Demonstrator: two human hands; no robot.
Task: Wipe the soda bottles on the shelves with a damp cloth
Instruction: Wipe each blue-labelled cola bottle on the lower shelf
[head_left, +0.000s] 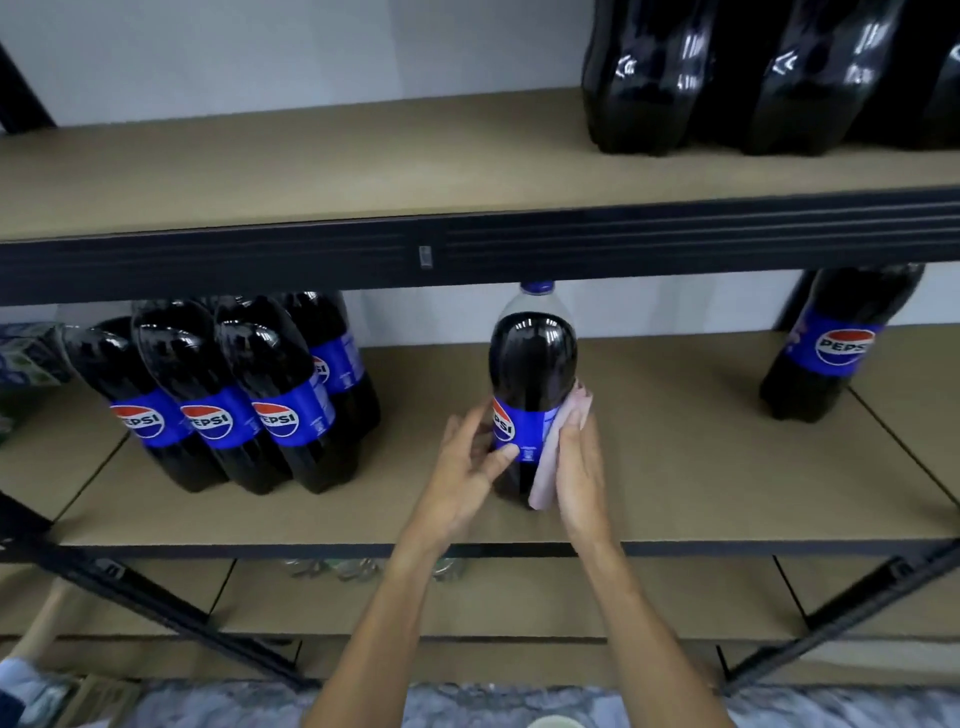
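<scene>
A Pepsi bottle (532, 374) stands upright near the front middle of the middle shelf (701, 467), its blue cap (537, 287) just under the black beam (467, 249) of the top shelf (311, 166); its blue label (519, 426) is turned leftward, so only part of the red, white and blue globe and the letters "PSI" can be read; the left hand (467, 467) lies against the bottle's left side with fingers loosely spread and nearly straight, thumb touching the label; the right hand (582, 467), fingers flat and straight, presses a pink cloth (550, 467) onto the bottle's right side, the cloth hanging down toward the base; to the left on the same shelf four bottles (234, 395) stand packed together, three showing "PEPSI" in white on the globe, the fourth behind them with its logo half hidden; a lone bottle (841, 343) at the right also reads "PEPSI"; on the top shelf at the right are dark bottles (727, 78), seen only at their bases, with no label showing.
</scene>
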